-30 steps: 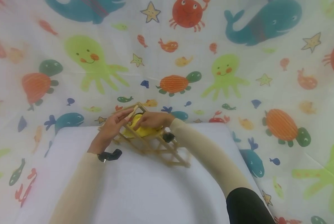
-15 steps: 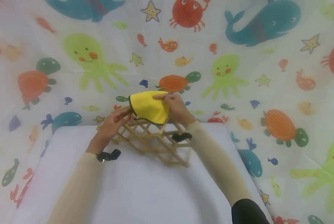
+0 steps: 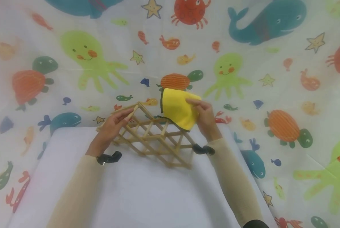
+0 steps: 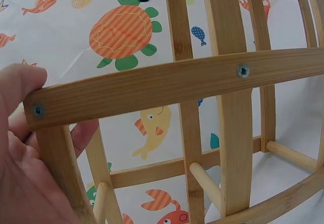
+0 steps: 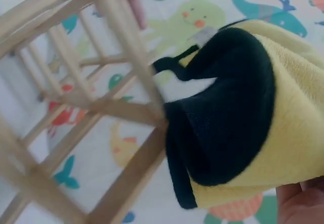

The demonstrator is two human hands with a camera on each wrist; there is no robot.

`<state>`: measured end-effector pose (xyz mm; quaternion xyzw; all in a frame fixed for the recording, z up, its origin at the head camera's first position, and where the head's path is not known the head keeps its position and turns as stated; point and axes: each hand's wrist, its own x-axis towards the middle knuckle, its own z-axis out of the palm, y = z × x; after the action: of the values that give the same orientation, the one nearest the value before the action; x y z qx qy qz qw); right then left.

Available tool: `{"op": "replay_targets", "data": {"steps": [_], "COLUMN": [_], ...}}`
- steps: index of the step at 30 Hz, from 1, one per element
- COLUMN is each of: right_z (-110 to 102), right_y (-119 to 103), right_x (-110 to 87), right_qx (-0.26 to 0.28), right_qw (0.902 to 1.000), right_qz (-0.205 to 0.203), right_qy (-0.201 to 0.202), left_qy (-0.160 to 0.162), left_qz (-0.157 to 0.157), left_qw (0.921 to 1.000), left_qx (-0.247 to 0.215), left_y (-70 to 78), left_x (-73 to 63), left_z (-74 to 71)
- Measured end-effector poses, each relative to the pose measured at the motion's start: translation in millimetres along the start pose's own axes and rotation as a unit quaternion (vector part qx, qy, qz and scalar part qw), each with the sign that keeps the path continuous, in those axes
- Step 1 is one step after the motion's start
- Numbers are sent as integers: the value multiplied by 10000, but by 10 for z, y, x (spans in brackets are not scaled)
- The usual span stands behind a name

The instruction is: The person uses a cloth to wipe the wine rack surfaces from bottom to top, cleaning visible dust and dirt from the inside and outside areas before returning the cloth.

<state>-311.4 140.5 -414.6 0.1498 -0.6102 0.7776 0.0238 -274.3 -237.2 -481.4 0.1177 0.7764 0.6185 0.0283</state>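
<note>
A folding wooden lattice rack (image 4: 152, 90) of slats and round dowels stands at the back of the white surface. My left hand (image 3: 110, 128) grips its left end; in the left wrist view thumb and fingers wrap the corner slat. My right hand (image 3: 205, 117) pinches a yellow cloth (image 3: 176, 107) with dark edging, raised above the rack's right part. The right wrist view shows the cloth's dark inner side (image 5: 233, 118), a thin dark strap (image 5: 172, 67) and a pale tag (image 5: 202, 36). Whether the strap touches the rack cannot be told. Most right fingers lie behind the cloth.
A white-covered table (image 3: 147, 196) spreads in front of the rack. Behind and at both sides hangs a curtain (image 3: 238, 19) printed with sea animals, close to the rack's back. Each wrist wears a dark strap with a small device.
From low over the rack, where it lay bunched, the yellow cloth has been lifted and carried to the right by my right hand. My left hand stays on the rack's left end.
</note>
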Motion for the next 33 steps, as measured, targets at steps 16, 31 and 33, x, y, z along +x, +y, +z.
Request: {"op": "replay_targets", "data": {"steps": [16, 31, 33], "right_z": [-353, -575, -525], "right_y": [528, 404, 496], "right_x": [-480, -616, -580], "right_qx": [-1592, -1505, -1954], "right_qw": [9866, 9739, 9667], "right_qz": [281, 1454, 1403], "right_qy": [215, -875, -870], "left_qy": [77, 161, 171], "left_qz": [-56, -140, -177], "left_qw": [9999, 9998, 9997], "left_qx": [-137, 41, 53], "left_y": [42, 98, 88], "left_x": [-25, -112, -124], "left_z": [75, 88, 97]}}
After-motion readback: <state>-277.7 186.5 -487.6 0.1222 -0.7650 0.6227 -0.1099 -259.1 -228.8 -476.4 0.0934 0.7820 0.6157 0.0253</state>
